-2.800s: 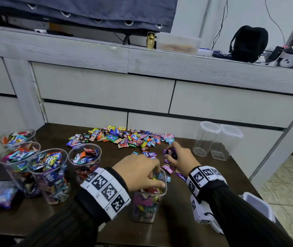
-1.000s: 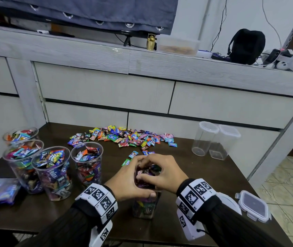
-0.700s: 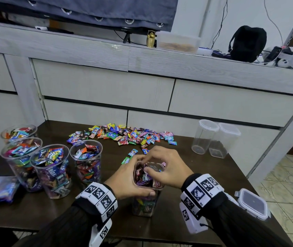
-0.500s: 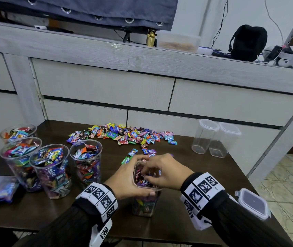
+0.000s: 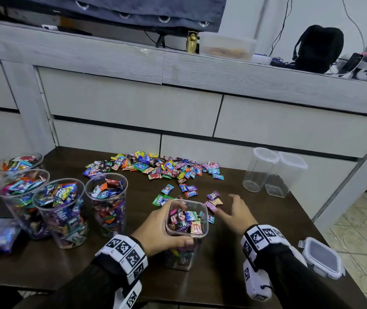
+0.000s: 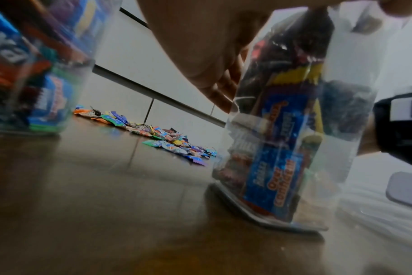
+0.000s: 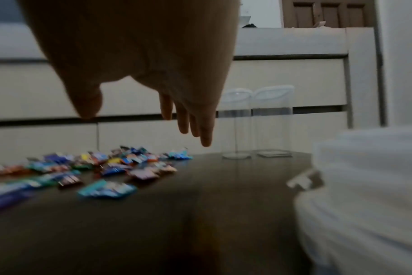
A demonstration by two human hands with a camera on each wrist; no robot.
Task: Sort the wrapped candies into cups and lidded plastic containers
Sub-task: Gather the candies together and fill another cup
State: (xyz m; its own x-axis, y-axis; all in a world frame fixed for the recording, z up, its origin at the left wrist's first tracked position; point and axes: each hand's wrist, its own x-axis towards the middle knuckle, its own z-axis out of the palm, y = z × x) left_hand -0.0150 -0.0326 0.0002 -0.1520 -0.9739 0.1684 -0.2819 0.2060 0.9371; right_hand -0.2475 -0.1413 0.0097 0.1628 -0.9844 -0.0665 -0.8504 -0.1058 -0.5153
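A clear square container (image 5: pixel 187 221) nearly full of wrapped candies stands on the dark table near the front. My left hand (image 5: pixel 162 228) grips it around the rim, thumb on the near side; the same container (image 6: pixel 294 130) fills the left wrist view. My right hand (image 5: pixel 233 211) hovers open just right of the container, fingers spread above a few loose candies (image 5: pixel 213 198). In the right wrist view its fingers (image 7: pixel 188 121) hang straight and hold nothing. A big pile of wrapped candies (image 5: pixel 155 166) lies at the table's back.
Several full round cups (image 5: pixel 106 201) stand at the left. Two clear lidded containers (image 5: pixel 274 172) with no candy in them stand at the back right. A loose lid (image 5: pixel 320 256) lies at the front right edge. A cabinet with drawers (image 5: pixel 178 112) rises behind the table.
My right hand has come out of the container's mouth and moved right, opening over the loose candies. My left hand keeps its grip on the container.
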